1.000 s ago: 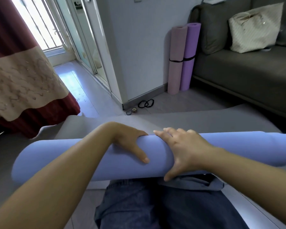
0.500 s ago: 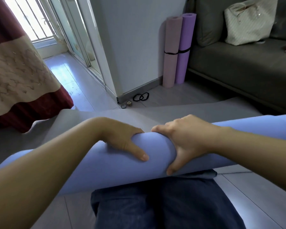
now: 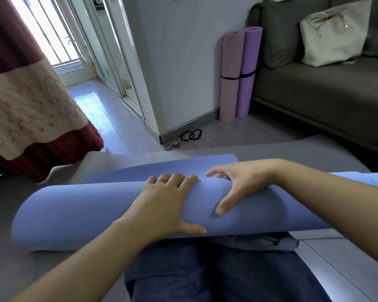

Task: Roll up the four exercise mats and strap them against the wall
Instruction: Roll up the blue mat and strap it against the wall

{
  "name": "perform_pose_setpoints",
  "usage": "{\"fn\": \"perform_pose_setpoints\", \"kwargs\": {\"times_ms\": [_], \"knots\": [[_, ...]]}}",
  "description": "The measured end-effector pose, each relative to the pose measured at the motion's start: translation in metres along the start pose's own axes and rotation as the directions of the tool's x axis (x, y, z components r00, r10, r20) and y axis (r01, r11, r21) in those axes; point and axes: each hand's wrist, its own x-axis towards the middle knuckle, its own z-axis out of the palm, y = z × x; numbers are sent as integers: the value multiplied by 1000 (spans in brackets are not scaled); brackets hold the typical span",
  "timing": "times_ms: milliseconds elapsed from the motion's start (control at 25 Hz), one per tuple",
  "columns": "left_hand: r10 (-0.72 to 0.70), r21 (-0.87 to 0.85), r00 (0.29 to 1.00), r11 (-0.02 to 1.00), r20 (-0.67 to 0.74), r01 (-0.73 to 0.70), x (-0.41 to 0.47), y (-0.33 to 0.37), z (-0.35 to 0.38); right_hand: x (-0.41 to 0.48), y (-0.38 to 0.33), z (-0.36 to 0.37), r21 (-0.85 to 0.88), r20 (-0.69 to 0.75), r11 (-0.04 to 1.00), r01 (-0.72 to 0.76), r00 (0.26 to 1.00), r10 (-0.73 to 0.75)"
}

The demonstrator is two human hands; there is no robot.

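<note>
Four mats are in the head view, and we count them as follows. A pink mat and a purple mat stand rolled and upright, touching each other, against the wall beside the sofa. Each has one black strap around its middle. The blue mat lies as a fat roll across our lap, its left end resting on the grey mat. The grey mat is flat on the floor and not yet rolled.

Half a second ago the roll was tilted up in a tight clutch and no free end showed. Now it sits lower and more level, and a loose tail of blue lies flat just beyond it. We take this to mean the blue roll isn't finished, and that last stretch has to be wound in before any strap goes on.

Our left hand has shifted on top of the roll, with its fingers draped over the crest and its thumb on the near side. Our right hand is just beside it, almost touching, with its fingers hooked over the far side and its thumb pressing the front. Both hands are clamped on the blue mat.

Two black bands lie overlapping on the floor by the skirting, well away from our hands. That is likely one each for the blue and grey mats. One pale bag sits on the sofa.
</note>
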Motion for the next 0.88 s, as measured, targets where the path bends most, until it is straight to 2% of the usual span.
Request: {"fn": "perform_pose_setpoints", "kwargs": {"times_ms": [40, 120, 200, 280, 400, 480, 560, 640, 720, 800, 880], "knots": [[-17, -30, 1000, 999, -16, 17, 3, -2, 0, -2, -3, 8, -50, -75, 999, 5, 997, -9], [-19, -54, 1000, 998, -20, 18, 6, -2, -2, -6, -12, 26, -291, -195, 957, 20, 978, -80], [-1, -62, 1000, 998, -1, 1, 6, 2, -6, -10, -18, 26, -409, -201, 912, 33, 971, -125], [2, -86, 999, 996, 43, 2, 5, 4, -15, -17, -22, 12, -363, -128, 931, 39, 988, -92], [16, -214, 987, 977, 161, 19, 2, 3, -25, -26, -25, 1, -249, 20, 968, 27, 1000, -23], [47, -307, 965, 951, 257, 35, 4, 5, -28, -26, -25, 7, -188, 132, 982, 7, 991, 19], [66, -373, 933, 925, 353, 76, 14, 3, -28, -25, -25, 5, -132, 177, 991, -35, 983, 58], [83, -407, 891, 905, 447, 120, 33, -5, -29, -31, -27, -2, -148, 100, 988, -35, 994, 50], [105, -397, 838, 907, 535, 139, 53, -15, -30, -37, -33, -4, -255, -96, 966, -30, 995, 5], [117, -381, 801, 913, 587, 146, 67, -19, -31, -36, -41, 11, -391, -179, 920, 4, 981, -81], [104, -393, 827, 907, 553, 149, 70, -19, -30, -29, -41, 36, -492, -195, 871, -8, 976, -101]]}}
